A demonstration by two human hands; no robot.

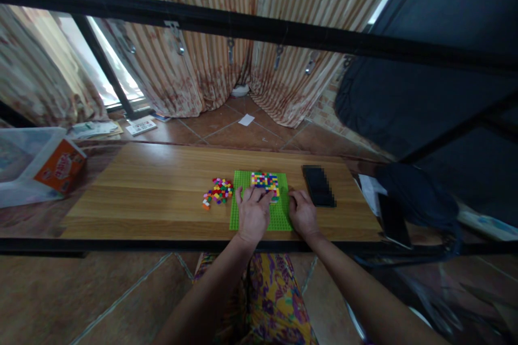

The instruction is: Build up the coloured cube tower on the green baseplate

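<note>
A green studded baseplate [241, 180] lies on the wooden board, with a patch of small multicoloured bricks [265, 178] packed together on its upper right part. My left hand [254, 213] lies palm down over the plate, fingers spread, the fingertips at the lower edge of the brick patch and covering part of it. No brick shows between those fingers. At the plate's right edge, my right hand [303, 213] is curled, its thumb and fingers closed on the rim. Just left of the plate is a loose heap of small coloured bricks [220, 191].
A black phone-like object [319, 186] lies right of my right hand. The wooden tabletop [162, 188] has a dark metal front bar [154, 246]. A clear plastic bin [30, 167] stands at the left. A dark bag [416, 194] and another phone [394, 220] are at the right.
</note>
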